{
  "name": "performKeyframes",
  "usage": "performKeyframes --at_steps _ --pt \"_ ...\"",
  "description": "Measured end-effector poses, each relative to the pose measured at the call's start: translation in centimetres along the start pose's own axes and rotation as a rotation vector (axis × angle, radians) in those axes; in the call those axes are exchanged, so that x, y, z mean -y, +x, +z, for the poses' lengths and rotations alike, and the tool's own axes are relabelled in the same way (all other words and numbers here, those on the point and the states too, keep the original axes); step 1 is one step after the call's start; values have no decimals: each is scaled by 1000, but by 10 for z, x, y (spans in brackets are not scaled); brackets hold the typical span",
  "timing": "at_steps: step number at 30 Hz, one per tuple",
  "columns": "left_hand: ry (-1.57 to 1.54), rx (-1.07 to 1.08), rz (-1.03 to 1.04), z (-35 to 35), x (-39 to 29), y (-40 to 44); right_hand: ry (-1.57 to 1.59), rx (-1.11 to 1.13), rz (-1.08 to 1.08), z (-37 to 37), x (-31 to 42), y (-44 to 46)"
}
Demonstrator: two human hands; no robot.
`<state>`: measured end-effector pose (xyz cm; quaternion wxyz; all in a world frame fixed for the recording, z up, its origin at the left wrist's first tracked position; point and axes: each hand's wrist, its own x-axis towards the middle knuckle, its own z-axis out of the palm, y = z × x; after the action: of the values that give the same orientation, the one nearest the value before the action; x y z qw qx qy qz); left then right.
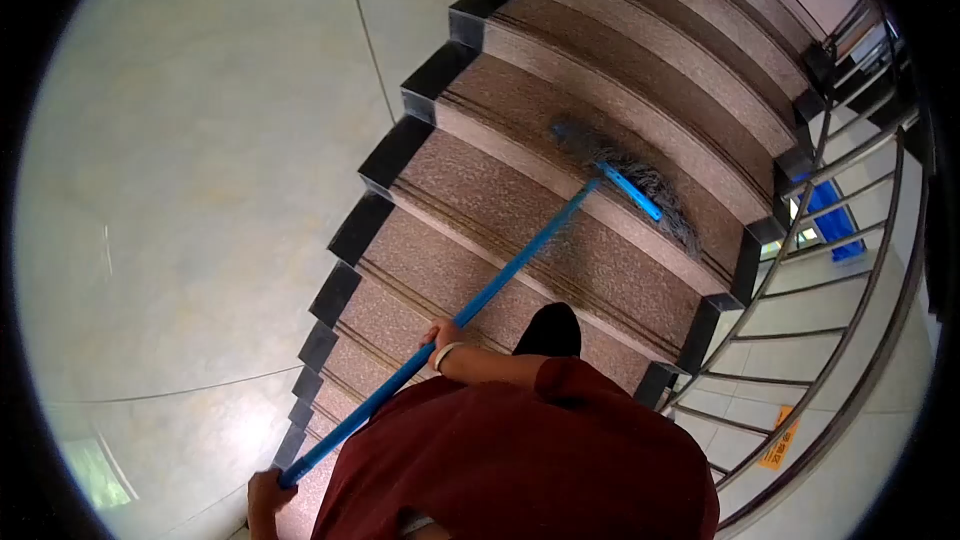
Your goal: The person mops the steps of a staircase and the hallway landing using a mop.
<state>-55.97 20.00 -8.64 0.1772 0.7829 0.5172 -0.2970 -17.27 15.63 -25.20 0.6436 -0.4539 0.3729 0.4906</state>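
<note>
While left hand (268,493) and right hand (440,336) close around the blue tubular pole (515,261), the grey shaggy mop head (652,178) bears on one speckled brown stair (512,87); completion beyond it is unclear.

"What runs along the left?"

"A pale, glossy wall (200,190), crossed by thin dark seams, with a patch of glare (252,428) low down."

"And on the right?"

"A curved metal railing (850,327). Between its bars show pale tiles (800,310) and, lower, an orange label (778,438) with dark characters."

"That blue object (838,220) above the label?"

"Partly hidden by the bars; I can't tell what it is."
</note>
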Motion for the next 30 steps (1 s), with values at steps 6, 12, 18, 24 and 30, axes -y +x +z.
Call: performKeyframes --at_steps 6,12,18,24,30 --pt "-243 -40 -27 23 -12 -77 -206 -11 104 51 -51 -1" --pt "-641 -365 -11 89 -35 -19 -316 218 -68 126 -8 60" --pt "-721 -295 35 -4 -126 16 -388 342 -155 154 65 109" --pt "-602 -304 85 10 -71 23 -395 431 -240 142 38 81" --pt "-45 -515 665 9 9 19 -285 421 -101 84 11 59"
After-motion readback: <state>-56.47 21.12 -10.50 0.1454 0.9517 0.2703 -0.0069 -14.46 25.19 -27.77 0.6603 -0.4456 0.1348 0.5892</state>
